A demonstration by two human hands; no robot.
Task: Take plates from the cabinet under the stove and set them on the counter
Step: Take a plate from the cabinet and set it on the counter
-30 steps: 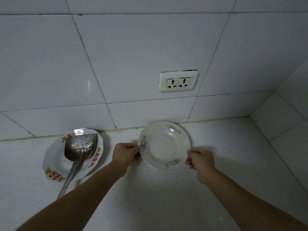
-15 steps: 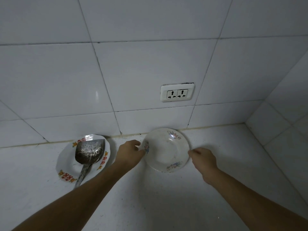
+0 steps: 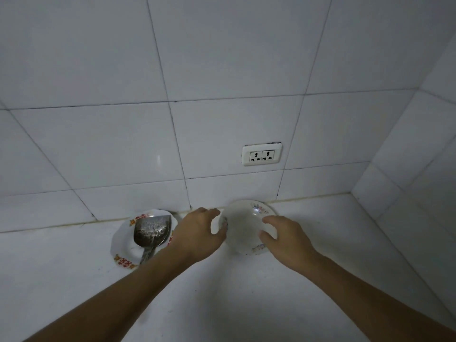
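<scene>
A small white plate with flower prints (image 3: 243, 225) lies on the white counter (image 3: 227, 297), close to the tiled back wall. My left hand (image 3: 197, 233) hovers at the plate's left rim, fingers curled and apart, and grips nothing. My right hand (image 3: 283, 240) is spread over the plate's right side and hides part of that rim; it holds nothing either. The cabinet and stove are out of view.
To the left, a white plate with red and orange marks (image 3: 121, 245) holds a metal spatula (image 3: 151, 229), whose handle points toward me. A double wall socket (image 3: 261, 154) sits above the flowered plate. A tiled side wall (image 3: 407, 198) closes the counter's right corner.
The flowered plate went from tilted in both hands to lying on the counter by the wall. Both hands have let go of its rim and opened. The view tilted up.
</scene>
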